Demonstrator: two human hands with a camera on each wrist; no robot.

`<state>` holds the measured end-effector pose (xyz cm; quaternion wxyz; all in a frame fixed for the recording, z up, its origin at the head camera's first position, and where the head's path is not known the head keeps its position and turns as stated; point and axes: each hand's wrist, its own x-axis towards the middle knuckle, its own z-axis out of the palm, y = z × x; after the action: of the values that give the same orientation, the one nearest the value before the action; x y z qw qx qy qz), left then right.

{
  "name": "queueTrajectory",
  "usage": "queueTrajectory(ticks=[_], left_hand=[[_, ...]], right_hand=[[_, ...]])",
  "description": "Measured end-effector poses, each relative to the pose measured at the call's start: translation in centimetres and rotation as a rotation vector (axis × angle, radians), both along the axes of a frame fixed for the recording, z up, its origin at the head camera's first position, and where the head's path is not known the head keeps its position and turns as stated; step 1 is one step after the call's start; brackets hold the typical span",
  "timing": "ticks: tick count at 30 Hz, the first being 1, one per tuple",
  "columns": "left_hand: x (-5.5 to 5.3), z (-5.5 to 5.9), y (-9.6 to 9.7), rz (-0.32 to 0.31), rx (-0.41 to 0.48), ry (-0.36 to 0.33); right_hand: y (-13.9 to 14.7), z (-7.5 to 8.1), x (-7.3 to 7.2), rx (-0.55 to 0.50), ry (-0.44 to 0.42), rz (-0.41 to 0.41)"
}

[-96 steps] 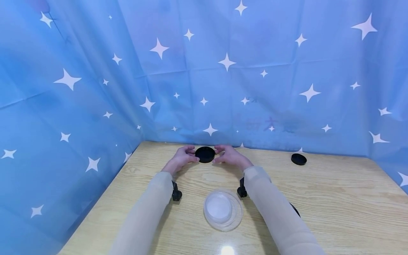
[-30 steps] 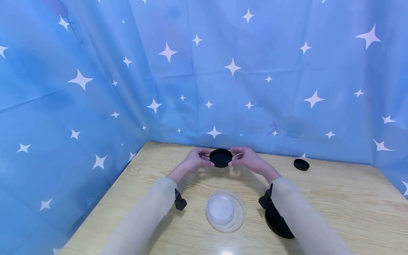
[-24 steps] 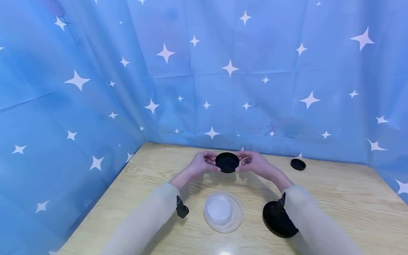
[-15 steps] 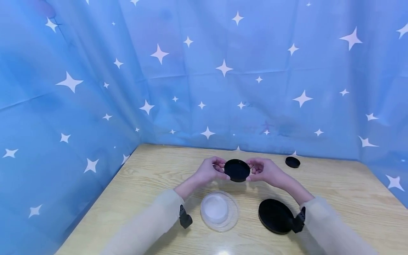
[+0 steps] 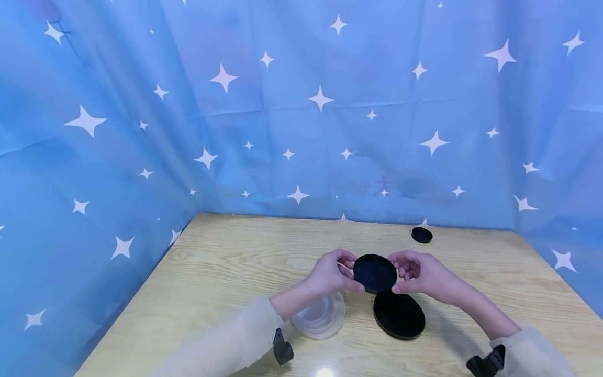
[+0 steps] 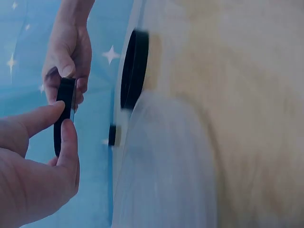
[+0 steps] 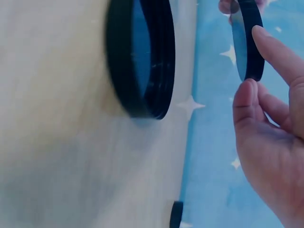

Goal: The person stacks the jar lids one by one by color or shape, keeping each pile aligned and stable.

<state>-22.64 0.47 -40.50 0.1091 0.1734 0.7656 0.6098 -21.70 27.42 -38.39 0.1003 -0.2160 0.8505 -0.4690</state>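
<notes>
Between both hands, a medium black round lid is held up above the table. The left hand pinches its left edge with thumb and fingers; the right hand pinches its right edge. In the left wrist view the lid appears edge-on, a gap separating it from the table. Nearer the person lies a larger black round lid, its far rim overlapped by the held one in the head view. The right wrist view shows this larger lid with its raised rim.
Partly behind the left forearm sit clear plastic round pieces, one on another. A small black lid lies near the back edge of the wooden table. A blue star-patterned curtain hangs behind and at the left.
Both hands have lifted the medium lid from the back of the table and carried it right and toward the person, close to the larger lid. The other pieces stay where they lay.
</notes>
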Motion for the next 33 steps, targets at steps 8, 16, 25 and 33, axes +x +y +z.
queueTrajectory(ticks=[8, 16, 25, 33], left_hand=[[2.6, -0.5, 2.2, -0.053, -0.046, -0.037], [4.2, -1.2, 4.3, -0.044, -0.063, -0.049], [4.6, -1.5, 4.9, -0.019, -0.12, -0.046], [4.8, -1.4, 5.0, -0.006, -0.156, -0.06]], right_hand=[[2.3, -1.3, 3.0, -0.022, -0.029, 0.015], [3.9, -3.3, 5.0, -0.048, 0.018, 0.009], [4.1, -4.0, 5.5, -0.065, -0.016, 0.013], [3.9, -4.3, 5.6, -0.032, -0.033, 0.001]])
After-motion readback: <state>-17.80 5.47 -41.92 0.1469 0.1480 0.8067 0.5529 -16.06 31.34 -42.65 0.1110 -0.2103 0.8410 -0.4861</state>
